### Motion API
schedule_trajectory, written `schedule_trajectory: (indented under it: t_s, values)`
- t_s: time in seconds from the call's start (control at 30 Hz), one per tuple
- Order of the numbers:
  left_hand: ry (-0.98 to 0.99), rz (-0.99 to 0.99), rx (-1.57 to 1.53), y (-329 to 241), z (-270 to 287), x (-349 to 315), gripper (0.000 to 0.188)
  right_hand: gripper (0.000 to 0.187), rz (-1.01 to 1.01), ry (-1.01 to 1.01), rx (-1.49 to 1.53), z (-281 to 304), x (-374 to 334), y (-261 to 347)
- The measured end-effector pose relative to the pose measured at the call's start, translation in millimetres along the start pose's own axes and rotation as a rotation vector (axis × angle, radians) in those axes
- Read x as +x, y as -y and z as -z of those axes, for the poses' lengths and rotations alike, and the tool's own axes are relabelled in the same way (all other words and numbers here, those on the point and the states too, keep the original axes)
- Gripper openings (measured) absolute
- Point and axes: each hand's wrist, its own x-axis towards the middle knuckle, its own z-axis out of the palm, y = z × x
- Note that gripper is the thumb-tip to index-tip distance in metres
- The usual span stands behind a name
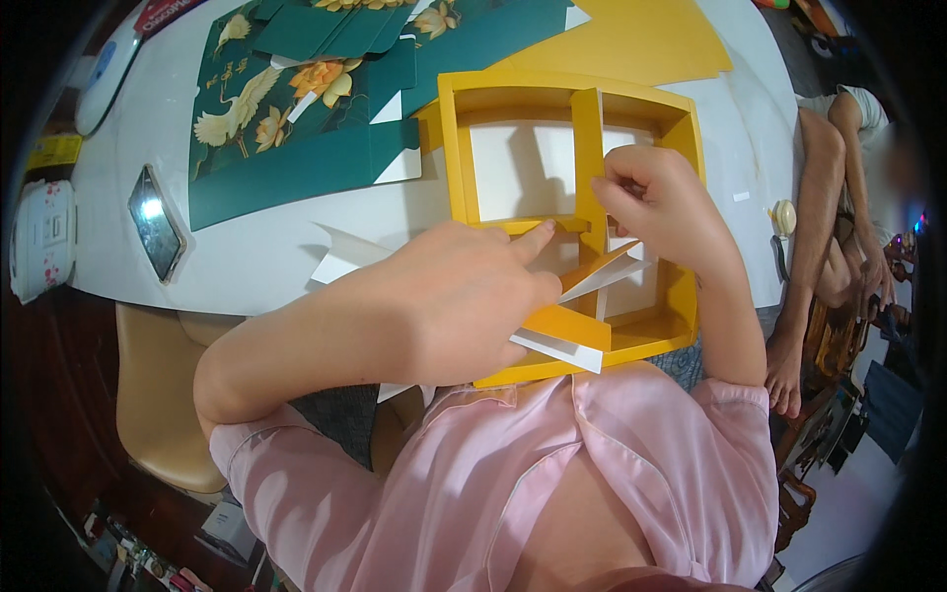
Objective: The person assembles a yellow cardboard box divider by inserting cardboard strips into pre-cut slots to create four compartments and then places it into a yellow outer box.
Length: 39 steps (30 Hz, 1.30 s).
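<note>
A yellow cardboard box frame (pixel 686 306) with inner dividers rests at the table's near edge, against my body. My left hand (pixel 464 296) lies across its near left part, index finger stretched onto a cross divider (pixel 533 226). From under that hand stick out a loose yellow cardboard strip with a white underside (pixel 572 328) and a folded white-edged flap (pixel 602 274); the curled fingers appear closed on the strip, though their grip is partly hidden. My right hand (pixel 651 192) is closed, with its fingertips pinching at the long middle divider (pixel 589 138).
Dark green printed cardboard sheets (pixel 286 187) and a yellow sheet (pixel 641 39) lie on the far side of the white table (pixel 247 266). A phone (pixel 156 222) lies at left, near a white box (pixel 44 237). Another person's leg (pixel 819 197) shows at right, beyond a small round object (pixel 784 217).
</note>
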Motion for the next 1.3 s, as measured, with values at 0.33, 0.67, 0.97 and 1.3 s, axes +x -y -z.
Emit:
schedule_trajectory:
  t_s: [0.33,0.67,0.97,1.3]
  values:
    - [0.064,-0.037,-0.069,6.9,4.3,0.5,0.033,0.024,-0.04,-0.114,0.406,29.1,-21.0,7.8]
    - [-0.53,-0.044,-1.168,34.8,35.6,-27.5,0.034,0.02,0.361,-0.27,0.761,82.1,-0.1,-39.5]
    - [-1.055,-0.044,-1.024,20.2,57.3,33.3,0.025,0.021,0.54,-0.294,0.919,94.7,33.4,-32.1]
    - [-0.991,-0.013,-0.95,-4.0,79.9,63.9,0.033,0.02,0.533,-0.176,0.995,93.4,29.1,-50.9]
